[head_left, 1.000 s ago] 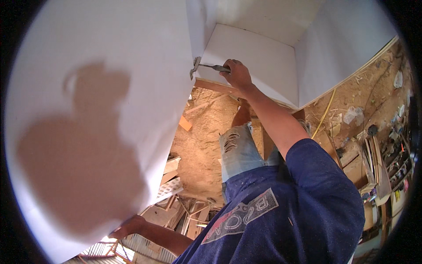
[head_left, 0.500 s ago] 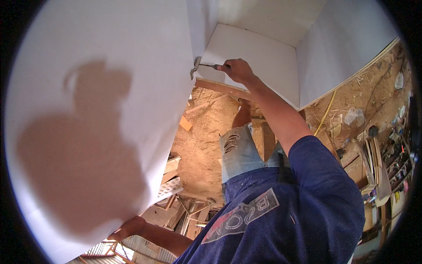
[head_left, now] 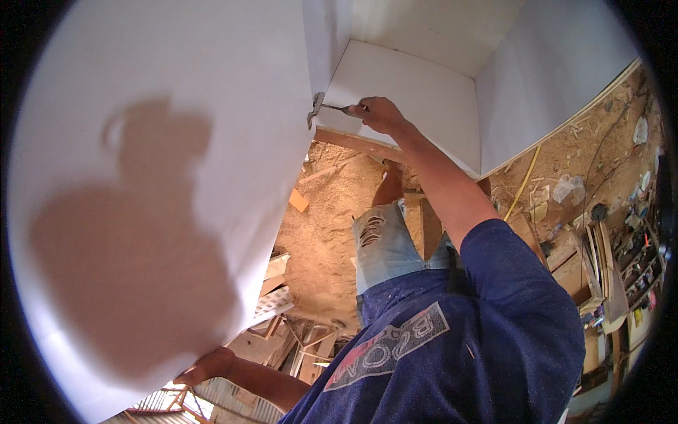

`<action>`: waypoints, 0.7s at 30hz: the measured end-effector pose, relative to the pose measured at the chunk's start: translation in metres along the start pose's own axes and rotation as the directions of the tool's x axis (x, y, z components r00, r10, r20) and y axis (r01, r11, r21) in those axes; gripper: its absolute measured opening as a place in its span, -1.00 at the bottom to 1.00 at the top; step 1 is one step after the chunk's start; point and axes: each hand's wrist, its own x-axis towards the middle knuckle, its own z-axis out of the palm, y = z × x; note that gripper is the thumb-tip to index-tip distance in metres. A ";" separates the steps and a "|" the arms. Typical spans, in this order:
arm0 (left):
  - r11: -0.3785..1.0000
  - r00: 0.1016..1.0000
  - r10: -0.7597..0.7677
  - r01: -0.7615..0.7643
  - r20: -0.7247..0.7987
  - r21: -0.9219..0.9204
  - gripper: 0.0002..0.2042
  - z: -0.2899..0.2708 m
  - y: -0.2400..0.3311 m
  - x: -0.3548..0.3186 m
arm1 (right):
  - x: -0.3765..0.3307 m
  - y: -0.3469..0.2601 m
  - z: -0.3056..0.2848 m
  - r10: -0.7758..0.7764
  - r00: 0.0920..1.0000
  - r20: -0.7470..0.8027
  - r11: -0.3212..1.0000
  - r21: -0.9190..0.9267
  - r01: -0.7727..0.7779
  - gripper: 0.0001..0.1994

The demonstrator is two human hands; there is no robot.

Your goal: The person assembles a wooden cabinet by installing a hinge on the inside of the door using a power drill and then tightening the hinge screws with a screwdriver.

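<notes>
White door panel (head_left: 169, 49), 9 o'clock; left hand (head_left: 210, 365), 7 o'clock, at its lower edge, finger closure indeterminable; metal hinge (head_left: 316, 106), 12 o'clock, by the panel's right edge, room below toward denim shorts (head_left: 387, 244); screwdriver (head_left: 333, 107), tip at hinge, handle within closed fingers of right hand (head_left: 381, 115); white cabinet (head_left: 424, 92), 1 o'clock

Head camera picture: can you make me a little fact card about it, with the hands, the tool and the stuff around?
Right grip: closed around a screwdriver-like tool
Tool end: at a grey metal hinge
Left grip: at the lower edge of a big white panel
On panel: a large dark shadow
Beyond hinge: a white cabinet
Ground: brown, with an orange block
</notes>
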 end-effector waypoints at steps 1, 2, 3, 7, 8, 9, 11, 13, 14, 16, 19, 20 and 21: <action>1.000 0.999 -0.024 0.024 -0.044 -0.015 -0.34 0.005 0.001 -0.003 | -0.004 0.003 0.005 -0.110 0.982 -0.156 0.994 -0.004 0.110 -0.43; 0.999 0.997 -0.036 0.035 -0.068 -0.021 -0.34 0.013 0.009 -0.008 | -0.005 0.003 0.008 -0.165 0.959 -0.230 0.986 -0.010 0.168 -0.41; 0.999 0.995 -0.048 0.045 -0.092 -0.027 -0.35 0.022 0.017 -0.013 | -0.008 0.003 0.010 -0.219 0.928 -0.302 0.975 -0.025 0.222 -0.39; 0.998 0.994 -0.062 0.061 -0.088 -0.017 -0.34 0.009 0.013 -0.013 | -0.012 -0.015 0.000 -0.094 0.986 -0.140 0.996 -0.021 0.092 -0.42; 0.999 0.997 -0.040 0.039 -0.068 -0.003 -0.34 0.001 0.006 -0.013 | -0.012 -0.019 -0.001 -0.009 0.998 -0.069 0.999 -0.038 0.007 -0.47; 1.000 0.999 -0.014 0.014 -0.041 0.000 -0.33 -0.001 0.000 -0.010 | -0.007 -0.014 -0.002 -0.006 0.997 -0.077 0.999 -0.035 0.003 -0.47; 0.999 0.999 -0.033 0.032 -0.033 -0.038 -0.30 0.013 0.007 -0.013 | 0.009 -0.002 -0.004 -0.016 1.000 -0.026 0.998 -0.060 0.015 -0.50; 0.998 0.999 -0.039 0.037 -0.036 -0.042 -0.27 0.017 0.011 -0.015 | 0.005 0.003 0.000 -0.119 0.986 -0.121 0.993 -0.039 0.115 -0.47; 0.999 0.999 -0.038 0.036 -0.038 -0.040 -0.25 0.018 0.013 -0.017 | 0.002 0.002 0.001 -0.216 0.952 -0.216 0.976 -0.029 0.215 -0.43; 0.999 1.000 -0.019 0.019 0.006 0.027 -0.30 0.019 0.020 -0.022 | 0.001 -0.002 -0.001 -0.184 0.964 -0.190 0.983 -0.012 0.186 -0.42; 0.972 0.999 0.050 -0.050 0.006 0.229 -0.30 0.035 0.036 -0.035 | 0.004 -0.009 -0.009 -0.130 0.987 -0.096 0.991 0.024 0.133 -0.41; 0.954 0.997 0.081 -0.072 -0.016 0.291 -0.27 0.038 0.040 -0.035 | 0.006 -0.011 -0.014 -0.109 0.994 -0.026 0.993 0.042 0.110 -0.42; 0.931 0.993 0.110 -0.090 -0.037 0.354 -0.23 0.041 0.043 -0.034 | 0.005 -0.014 -0.016 -0.114 0.993 -0.036 0.993 0.039 0.115 -0.42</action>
